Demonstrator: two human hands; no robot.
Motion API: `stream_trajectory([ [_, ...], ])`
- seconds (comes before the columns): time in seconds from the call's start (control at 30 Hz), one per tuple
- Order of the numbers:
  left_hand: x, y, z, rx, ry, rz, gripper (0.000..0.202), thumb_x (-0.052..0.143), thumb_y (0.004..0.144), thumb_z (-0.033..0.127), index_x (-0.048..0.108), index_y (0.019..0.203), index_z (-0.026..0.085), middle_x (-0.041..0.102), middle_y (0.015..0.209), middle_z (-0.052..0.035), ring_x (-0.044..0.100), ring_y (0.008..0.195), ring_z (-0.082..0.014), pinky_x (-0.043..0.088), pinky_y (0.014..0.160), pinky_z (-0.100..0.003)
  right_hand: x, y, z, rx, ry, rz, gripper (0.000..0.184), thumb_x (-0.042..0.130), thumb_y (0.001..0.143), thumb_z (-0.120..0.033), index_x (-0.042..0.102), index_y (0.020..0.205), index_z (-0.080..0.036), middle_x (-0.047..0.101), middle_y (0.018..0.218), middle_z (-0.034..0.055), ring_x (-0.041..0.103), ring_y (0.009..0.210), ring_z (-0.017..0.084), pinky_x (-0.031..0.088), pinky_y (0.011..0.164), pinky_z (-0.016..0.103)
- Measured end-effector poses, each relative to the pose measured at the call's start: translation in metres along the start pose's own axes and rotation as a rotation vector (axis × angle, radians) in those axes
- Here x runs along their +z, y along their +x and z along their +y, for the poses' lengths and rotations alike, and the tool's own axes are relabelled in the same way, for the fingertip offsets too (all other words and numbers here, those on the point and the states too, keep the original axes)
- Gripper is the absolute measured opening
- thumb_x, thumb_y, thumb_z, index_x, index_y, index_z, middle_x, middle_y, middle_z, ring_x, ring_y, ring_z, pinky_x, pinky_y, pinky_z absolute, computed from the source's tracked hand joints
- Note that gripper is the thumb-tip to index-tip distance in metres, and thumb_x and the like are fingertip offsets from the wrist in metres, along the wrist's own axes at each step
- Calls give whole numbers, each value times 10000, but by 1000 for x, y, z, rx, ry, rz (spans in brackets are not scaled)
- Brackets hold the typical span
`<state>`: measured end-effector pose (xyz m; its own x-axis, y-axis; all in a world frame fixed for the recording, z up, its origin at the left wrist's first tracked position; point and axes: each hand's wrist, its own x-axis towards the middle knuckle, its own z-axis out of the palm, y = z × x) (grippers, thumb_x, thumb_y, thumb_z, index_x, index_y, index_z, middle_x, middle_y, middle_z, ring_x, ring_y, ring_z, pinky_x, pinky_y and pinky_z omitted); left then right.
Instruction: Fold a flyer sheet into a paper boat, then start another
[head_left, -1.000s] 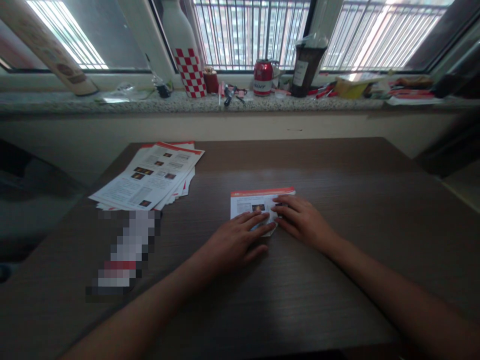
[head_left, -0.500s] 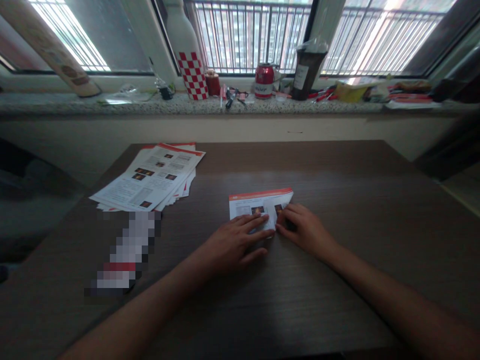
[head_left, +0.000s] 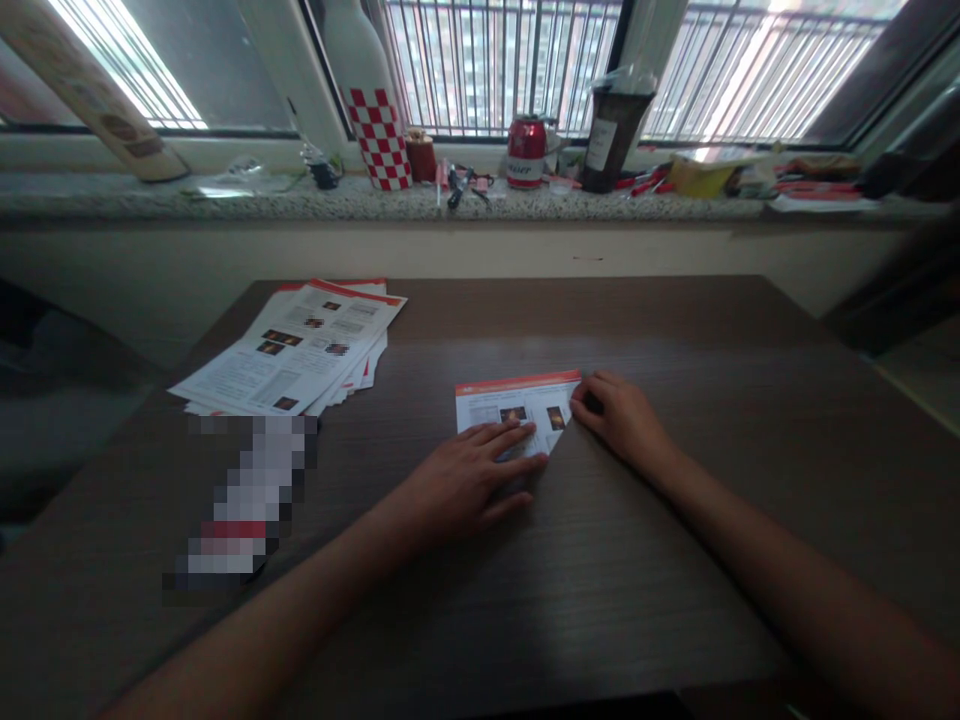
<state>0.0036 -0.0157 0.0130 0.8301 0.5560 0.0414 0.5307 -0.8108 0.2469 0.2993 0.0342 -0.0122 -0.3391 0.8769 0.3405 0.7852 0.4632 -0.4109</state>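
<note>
A folded printed leaflet (head_left: 499, 402) with an orange top band lies on the brown wooden table (head_left: 675, 520). My left hand (head_left: 465, 475) lies flat on the leaflet's lower part, fingers spread and pressing it down. My right hand (head_left: 621, 415) rests at the leaflet's right edge, its fingers curled and its fingertips against the slanted folded edge near the top right corner. Neither hand lifts the paper off the table.
A fanned stack of the same leaflets (head_left: 296, 350) lies at the table's far left. A blurred-out object (head_left: 244, 500) sits in front of it. On the stone windowsill (head_left: 225, 200) stand a checkered bottle (head_left: 379, 130), a red can (head_left: 526, 152) and a dark cup (head_left: 611, 130).
My right hand has slid up and to the right along the leaflet's slanted fold, from its lower middle to the top right corner. My left hand has stayed pressed on the paper.
</note>
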Motion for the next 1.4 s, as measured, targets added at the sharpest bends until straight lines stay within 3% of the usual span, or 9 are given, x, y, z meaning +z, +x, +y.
stream_trajectory([
  [0.17, -1, 0, 1, -2, 1, 7, 527, 571, 1065, 504, 492, 1554, 322, 343, 1708, -79, 348, 1552, -336, 364, 1228, -529, -4, 6, 17, 65, -33, 65, 139, 613, 969, -248, 650, 841, -208, 666, 881, 75, 636, 811, 242, 484, 741, 356],
  [0.33, 1, 1, 1, -6, 15, 16, 508, 555, 1069, 511, 499, 1543, 335, 364, 1698, -67, 351, 1545, -336, 366, 1219, -523, -5, 3, 19, 82, -31, 91, 167, 602, 990, -285, 665, 854, -211, 665, 878, 74, 646, 807, 246, 514, 739, 372],
  [0.47, 2, 0, 3, -49, 50, 30, 504, 494, 1086, 529, 489, 1557, 348, 420, 1659, -81, 397, 1514, -347, 396, 1187, -536, -10, -5, 10, -10, 2, 95, 187, 588, 1027, -312, 722, 1094, -199, 710, 1061, 113, 688, 987, 278, 564, 887, 433],
  [0.6, 5, -1, 7, -74, 85, 58, 523, 445, 1100, 546, 485, 1570, 319, 467, 1616, -108, 407, 1508, -339, 365, 1211, -530, -13, -13, -3, -212, 8, -49, 336, 556, 1059, -346, 681, 1353, -242, 676, 1352, 135, 644, 1245, 308, 533, 1056, 505],
  [0.7, 8, -1, 7, -52, 87, 73, 540, 440, 1102, 544, 491, 1570, 279, 484, 1598, -125, 376, 1530, -325, 316, 1249, -508, -11, -16, -9, -335, -14, -169, 363, 523, 1078, -342, 659, 1405, -264, 627, 1478, 117, 592, 1357, 312, 486, 1131, 546],
  [0.8, 8, 0, 7, -45, 76, 58, 552, 439, 1103, 536, 484, 1575, 254, 474, 1601, -146, 368, 1535, -333, 353, 1229, -503, -7, -16, -10, -373, -29, -224, 375, 493, 1092, -341, 646, 1422, -252, 619, 1504, 105, 572, 1395, 303, 469, 1158, 550],
  [1.07, 1, -1, 10, -54, 26, 46, 509, 491, 1089, 524, 510, 1552, 314, 439, 1623, -138, 386, 1519, -357, 410, 1181, -532, -6, -15, -14, -337, 0, -210, 331, 523, 1081, -307, 694, 1360, -257, 663, 1456, 85, 612, 1356, 285, 495, 1137, 518],
  [1.4, 2, -1, 8, -36, -11, 65, 505, 536, 1071, 513, 532, 1532, 306, 430, 1629, -139, 410, 1500, -370, 408, 1182, -549, 5, -17, -33, -99, 255, -83, 123, 723, 958, -280, 719, 1081, -268, 710, 1336, 70, 649, 1271, 274, 509, 1091, 501],
])
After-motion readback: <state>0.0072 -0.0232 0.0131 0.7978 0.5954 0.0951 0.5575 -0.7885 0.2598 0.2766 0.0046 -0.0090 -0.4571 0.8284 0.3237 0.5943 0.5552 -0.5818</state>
